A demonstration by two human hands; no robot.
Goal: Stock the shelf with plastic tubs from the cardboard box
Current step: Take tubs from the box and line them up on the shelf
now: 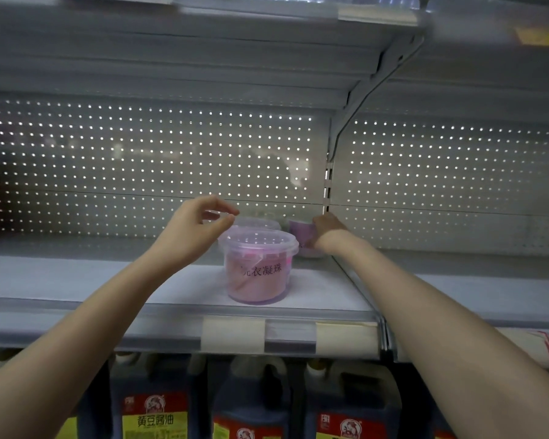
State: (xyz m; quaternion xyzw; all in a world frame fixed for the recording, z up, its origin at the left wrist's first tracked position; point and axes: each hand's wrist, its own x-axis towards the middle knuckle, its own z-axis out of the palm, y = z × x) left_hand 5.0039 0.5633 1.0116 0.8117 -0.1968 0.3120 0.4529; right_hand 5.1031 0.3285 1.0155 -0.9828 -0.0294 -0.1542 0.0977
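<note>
Pale shelf with pink tub, second tub behind, perhaps a purple tub beside.

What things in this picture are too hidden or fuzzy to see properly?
The cardboard box is nowhere in the head view.
The back tub shows only its lid behind the front tub.
The purple tub has its side covered by the right hand, and its label is unreadable.
It is unclear whether the left hand touches that lid.
The jugs below are cut by the bottom edge.
</note>
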